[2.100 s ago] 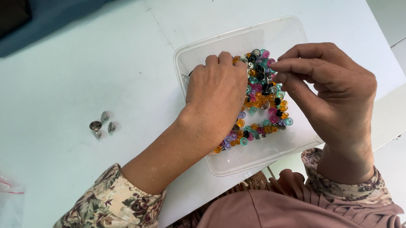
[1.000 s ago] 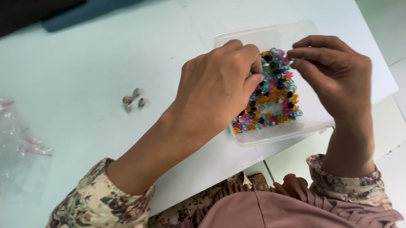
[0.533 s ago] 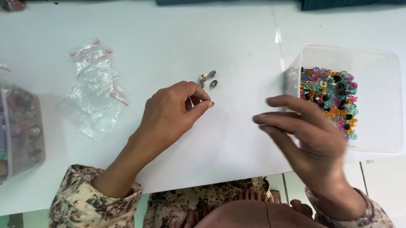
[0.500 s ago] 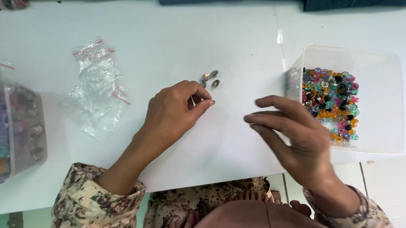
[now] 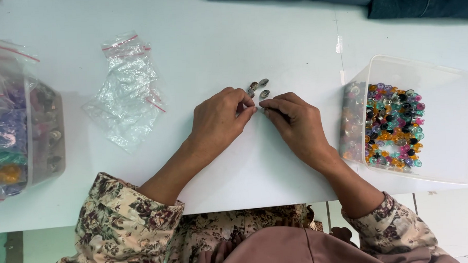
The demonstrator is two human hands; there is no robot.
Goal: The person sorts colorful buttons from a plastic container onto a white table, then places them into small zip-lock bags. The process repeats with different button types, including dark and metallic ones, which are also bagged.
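Pinching together beside small shiny oval beads (image 5: 258, 88), left hand (image 5: 218, 119) and right hand (image 5: 296, 124) hide any catch.

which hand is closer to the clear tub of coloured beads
Right. The right hand sits on the table just left of the clear tub; the left hand is further left, fingertips meeting the right's near the small grey beads.

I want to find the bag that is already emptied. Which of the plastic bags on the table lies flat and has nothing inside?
The crumpled clear bag lying alone on the white table, left of the left hand. The bags at the far left edge hold coloured contents.
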